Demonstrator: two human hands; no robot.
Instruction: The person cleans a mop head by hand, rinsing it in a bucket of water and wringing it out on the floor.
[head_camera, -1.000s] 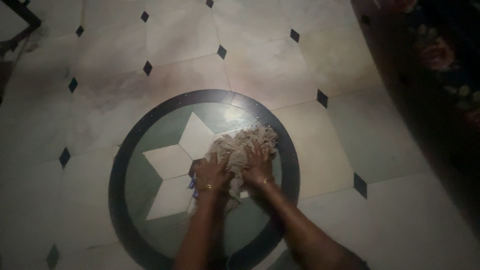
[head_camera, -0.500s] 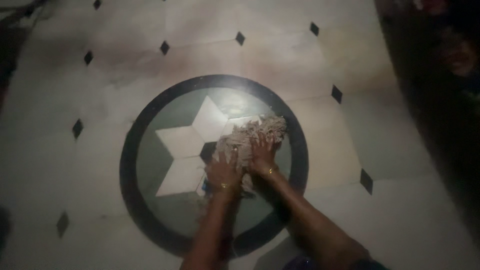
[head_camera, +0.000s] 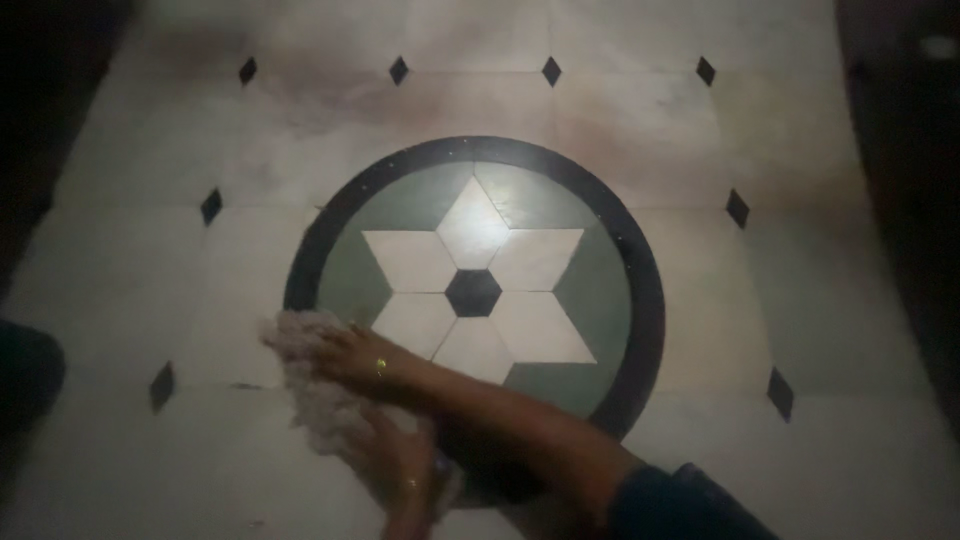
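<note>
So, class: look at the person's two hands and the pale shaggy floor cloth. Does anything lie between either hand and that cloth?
Nothing visible does. The right hand and the left hand both press directly on the pale shaggy floor cloth, which lies on the marble floor at the lower left edge of the dark ringed star medallion.

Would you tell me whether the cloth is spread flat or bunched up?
Bunched up: the pale cloth lies in a crumpled heap on the floor, pressed under both hands, the right hand and the left hand.

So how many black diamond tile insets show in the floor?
8 insets: four across the top, one each side of the dark ring, one lower left, one lower right. Dark edges may hide more.
</note>
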